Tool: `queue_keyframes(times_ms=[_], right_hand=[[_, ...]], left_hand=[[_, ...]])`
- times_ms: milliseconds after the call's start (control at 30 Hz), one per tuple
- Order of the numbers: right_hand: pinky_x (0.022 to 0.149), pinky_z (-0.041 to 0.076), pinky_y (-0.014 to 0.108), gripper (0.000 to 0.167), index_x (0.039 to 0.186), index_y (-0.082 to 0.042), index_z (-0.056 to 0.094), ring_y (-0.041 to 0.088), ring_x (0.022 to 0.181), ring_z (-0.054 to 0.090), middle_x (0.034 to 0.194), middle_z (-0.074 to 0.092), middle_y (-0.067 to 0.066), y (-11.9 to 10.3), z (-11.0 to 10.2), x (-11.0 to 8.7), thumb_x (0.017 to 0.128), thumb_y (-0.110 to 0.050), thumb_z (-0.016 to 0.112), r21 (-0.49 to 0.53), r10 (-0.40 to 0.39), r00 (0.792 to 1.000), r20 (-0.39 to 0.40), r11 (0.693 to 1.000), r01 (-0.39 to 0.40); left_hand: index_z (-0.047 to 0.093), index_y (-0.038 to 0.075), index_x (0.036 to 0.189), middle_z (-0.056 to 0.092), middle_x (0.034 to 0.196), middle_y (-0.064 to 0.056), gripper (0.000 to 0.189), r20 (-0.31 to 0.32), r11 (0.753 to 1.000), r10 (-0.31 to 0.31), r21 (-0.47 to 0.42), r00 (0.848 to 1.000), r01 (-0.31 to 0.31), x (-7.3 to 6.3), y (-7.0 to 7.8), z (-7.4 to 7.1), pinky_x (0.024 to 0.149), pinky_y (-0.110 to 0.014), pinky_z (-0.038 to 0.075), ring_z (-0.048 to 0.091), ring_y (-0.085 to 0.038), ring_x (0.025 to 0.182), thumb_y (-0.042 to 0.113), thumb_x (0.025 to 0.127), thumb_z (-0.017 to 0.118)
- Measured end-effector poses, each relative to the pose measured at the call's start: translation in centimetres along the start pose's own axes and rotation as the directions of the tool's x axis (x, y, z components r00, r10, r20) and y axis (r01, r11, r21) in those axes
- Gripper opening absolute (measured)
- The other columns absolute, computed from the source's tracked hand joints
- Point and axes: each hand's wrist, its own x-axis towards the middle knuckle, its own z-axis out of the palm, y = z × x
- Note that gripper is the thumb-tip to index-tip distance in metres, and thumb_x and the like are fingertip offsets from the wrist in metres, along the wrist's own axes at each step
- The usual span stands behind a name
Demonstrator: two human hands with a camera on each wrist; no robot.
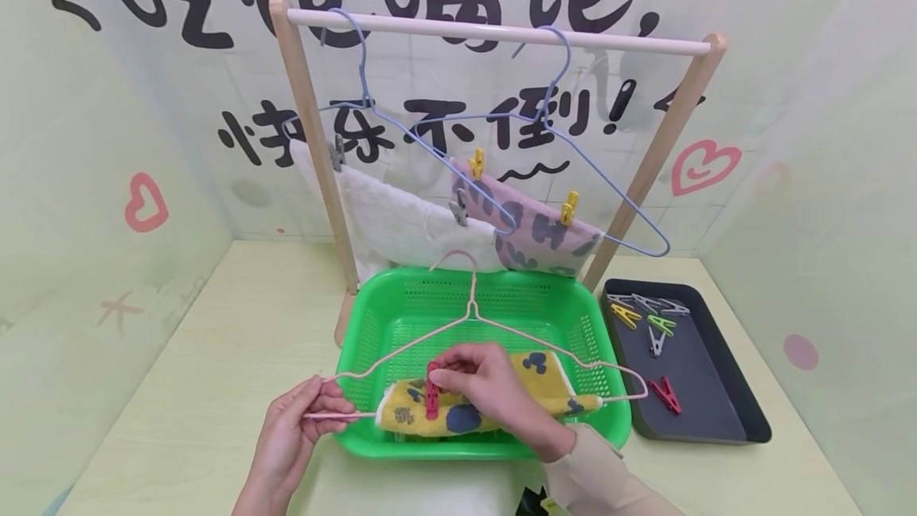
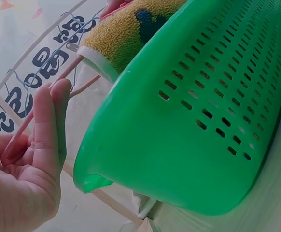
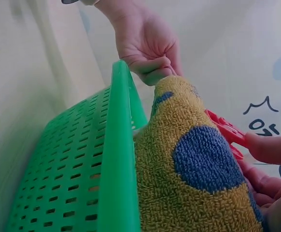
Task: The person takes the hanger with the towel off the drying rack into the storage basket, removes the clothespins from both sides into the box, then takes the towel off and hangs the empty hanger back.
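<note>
A yellow towel (image 1: 544, 377) with dark blue patches is folded over the lower bar of a pink hanger (image 1: 423, 334), above the green basket (image 1: 351, 428). My left hand (image 1: 297, 420) grips the hanger's left end, fingers curled round the wire. With thumb and fingers my right hand (image 1: 494, 388) pinches a red clothespin (image 1: 433, 400) at the towel's left part. In the right wrist view the red clothespin (image 3: 227, 130) is against the towel (image 3: 179, 159); whether its jaws bite the cloth is hard to tell.
Behind the basket stands a rack with a white rail (image 1: 494, 30). Two blue hangers (image 1: 552, 102) hang there, with a white towel (image 1: 408, 217) and a pink towel (image 1: 530, 221) clipped on. A dark tray (image 1: 698, 357) at right holds several clothespins, including a red one (image 1: 666, 395).
</note>
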Motion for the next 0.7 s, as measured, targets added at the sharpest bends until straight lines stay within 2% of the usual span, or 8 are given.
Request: queue_keyframes(times_ms=[167,267,500,700], right_hand=[[0.062,0.057,0.028,0.014,0.092,0.01,0.066,0.008,0.065,0.06,0.08,0.067,0.02,0.2,-0.6,-0.2,0.085,-0.003,0.066,0.067,-0.078,0.994,-0.078,0.994,0.083],[0.063,0.057,0.029,0.014,0.092,0.01,0.066,0.01,0.065,0.061,0.08,0.066,0.021,0.2,-1.5,-0.4,0.085,-0.002,0.066,0.059,-0.121,0.985,-0.12,0.99,0.129],[0.065,0.057,0.028,0.014,0.094,0.011,0.065,0.01,0.068,0.063,0.082,0.066,0.021,0.1,-4.4,-1.5,0.086,-0.002,0.064,0.039,-0.131,0.977,-0.165,0.989,0.139],[0.063,0.056,0.024,0.013,0.095,0.013,0.063,0.01,0.068,0.062,0.08,0.067,0.009,0.4,-7.7,-2.9,0.087,0.002,0.063,-0.004,-0.18,0.949,-0.257,0.983,0.185]], left_hand=[[0.066,0.001,0.096,0.071,0.083,-0.009,0.044,-0.005,1.0,0.003,0.012,1.0,-0.003,0.0,-0.1,-0.1,0.064,-0.024,0.057,0.07,-0.017,0.076,0.005,0.104,0.023],[0.066,0.001,0.096,0.071,0.083,-0.009,0.045,-0.001,1.0,0.005,0.01,1.0,-0.005,0.0,-0.1,-0.2,0.064,-0.024,0.057,0.07,-0.017,0.076,0.005,0.104,0.022],[0.067,0.002,0.095,0.071,0.083,-0.009,0.045,0.0,1.0,0.009,0.008,1.0,-0.009,0.0,-0.1,-0.2,0.065,-0.023,0.057,0.07,-0.016,0.076,0.005,0.104,0.022],[0.066,0.0,0.097,0.071,0.084,-0.01,0.046,0.025,1.0,0.015,-0.015,1.0,-0.015,0.0,-0.2,-0.3,0.065,-0.024,0.057,0.07,-0.019,0.078,0.004,0.104,0.02]])
